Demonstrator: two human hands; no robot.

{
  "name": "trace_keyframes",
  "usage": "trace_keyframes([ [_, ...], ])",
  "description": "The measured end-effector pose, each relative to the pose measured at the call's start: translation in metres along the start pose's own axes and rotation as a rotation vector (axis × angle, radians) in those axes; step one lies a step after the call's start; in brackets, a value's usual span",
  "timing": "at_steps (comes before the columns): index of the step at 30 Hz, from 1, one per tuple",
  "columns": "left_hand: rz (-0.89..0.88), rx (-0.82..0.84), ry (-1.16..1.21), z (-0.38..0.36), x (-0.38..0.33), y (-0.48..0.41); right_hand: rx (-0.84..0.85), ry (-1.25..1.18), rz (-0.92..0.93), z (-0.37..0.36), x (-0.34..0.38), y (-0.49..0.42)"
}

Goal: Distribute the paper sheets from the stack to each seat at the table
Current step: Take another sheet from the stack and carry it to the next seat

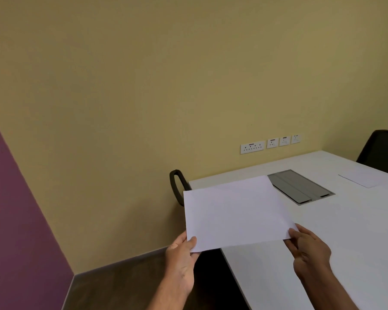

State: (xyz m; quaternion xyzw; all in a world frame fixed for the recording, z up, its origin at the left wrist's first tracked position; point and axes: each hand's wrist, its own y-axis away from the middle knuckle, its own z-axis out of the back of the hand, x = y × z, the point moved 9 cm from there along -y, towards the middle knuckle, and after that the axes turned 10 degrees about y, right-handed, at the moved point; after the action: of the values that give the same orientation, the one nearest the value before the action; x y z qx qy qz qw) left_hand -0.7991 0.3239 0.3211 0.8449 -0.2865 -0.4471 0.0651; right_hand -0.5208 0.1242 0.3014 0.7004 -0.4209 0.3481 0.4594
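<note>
I hold a white paper sheet (235, 211) over the near left corner of the white table (349, 231). My left hand (183, 258) pinches its near left corner, thumb on top. My right hand (308, 251) pinches its near right corner. The sheet hangs partly past the table's left edge, in front of a black chair's armrest (177, 186). Another white sheet (361, 179) lies flat on the table at the far right, in front of a black chair (382, 151). No stack is in view.
A grey cable hatch (300, 186) is set into the table's middle. Wall sockets (270, 144) sit on the yellow wall just beyond the table's far edge. A purple wall stands at the left, with dark floor below.
</note>
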Motion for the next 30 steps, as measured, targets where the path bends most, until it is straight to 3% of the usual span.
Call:
trace_keyframes([
  [18,0.269,0.071,0.036,-0.081,0.047,-0.221,-0.245,-0.161,0.008,-0.101,-0.009,-0.149],
  [30,0.384,0.097,0.046,-0.110,0.101,-0.321,-0.421,-0.190,-0.037,-0.102,-0.032,-0.243],
])
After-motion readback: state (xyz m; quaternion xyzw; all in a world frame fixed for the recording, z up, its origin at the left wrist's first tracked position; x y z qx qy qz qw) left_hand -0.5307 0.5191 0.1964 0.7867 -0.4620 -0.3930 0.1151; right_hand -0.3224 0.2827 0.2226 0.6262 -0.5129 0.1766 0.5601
